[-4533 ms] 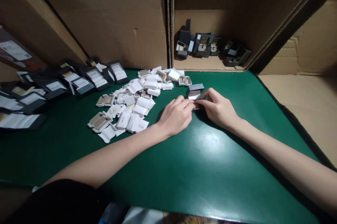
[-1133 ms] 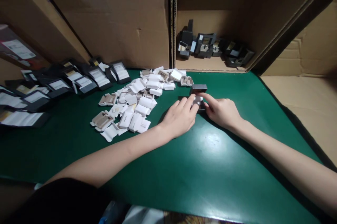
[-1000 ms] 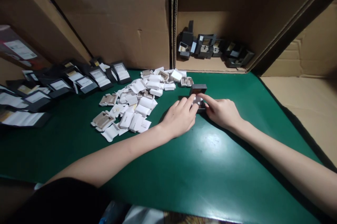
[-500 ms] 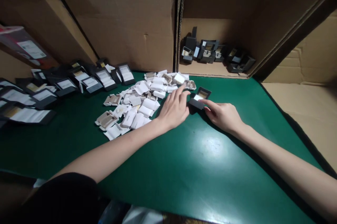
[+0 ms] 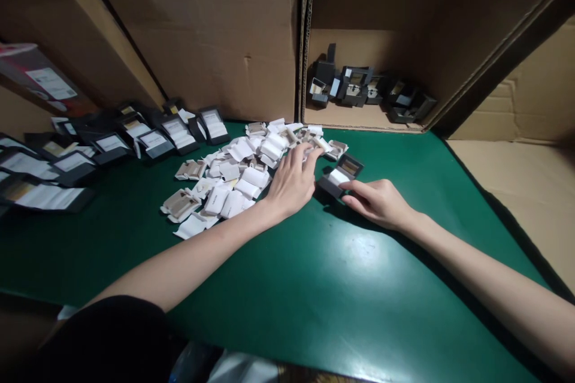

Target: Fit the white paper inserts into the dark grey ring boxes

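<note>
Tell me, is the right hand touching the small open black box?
Touching. The head view shows the right hand with its fingers overlapping the right end of the open black box, no gap between them.

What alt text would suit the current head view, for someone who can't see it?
A person's right hand holds a small open dark box over a green table, while the left hand is over a pile of white card pieces. Dark boxes with white inserts line the left side; more dark boxes sit in a cardboard carton behind.
</note>
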Motion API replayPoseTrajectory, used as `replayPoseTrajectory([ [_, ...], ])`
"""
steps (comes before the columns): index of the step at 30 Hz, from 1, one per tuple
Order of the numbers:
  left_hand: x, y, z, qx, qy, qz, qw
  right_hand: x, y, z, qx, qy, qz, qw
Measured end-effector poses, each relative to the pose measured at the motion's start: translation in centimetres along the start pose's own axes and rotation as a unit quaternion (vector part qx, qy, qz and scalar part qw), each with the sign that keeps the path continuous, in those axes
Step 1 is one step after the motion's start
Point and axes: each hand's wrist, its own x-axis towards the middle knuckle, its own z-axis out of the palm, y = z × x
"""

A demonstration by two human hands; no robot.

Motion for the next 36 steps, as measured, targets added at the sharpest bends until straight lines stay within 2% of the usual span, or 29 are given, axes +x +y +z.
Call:
replayPoseTrajectory([
  [3, -0.02, 0.08, -0.10, -0.007, 0.010, -0.004, 1.000, 0.05, 0.08, -0.44, 0.038, -0.028, -0.004, 0.999],
  [11, -0.05, -0.08, 0.11, -0.028, -0.009, 0.010, 1.000, 0.10, -0.09, 0.08, -0.007, 0.048, 0.005, 0.999],
  [19, -0.06, -0.04, 0.22, -0.049, 0.003, 0.004, 0.999, 0.08, -0.03, 0.36, -0.023, 0.059, 0.027, 0.998],
  [24, -0.17, -0.01, 0.53, -0.058, -0.020, -0.003, 0.998, 0.09, -0.01, 0.31, -0.023, 0.048, 0.038, 0.998],
  [30, -0.10, 0.01, 0.25, -0.107, -0.048, 0.005, 0.993, 0.16, 0.07, 0.19, -0.029, 0.067, 0.036, 0.997],
  [36, -0.05, -0.15, 0.24, -0.139, -0.061, -0.014, 0.988, 0.30, 0.09, 0.07, -0.045, 0.089, 0.044, 0.994],
])
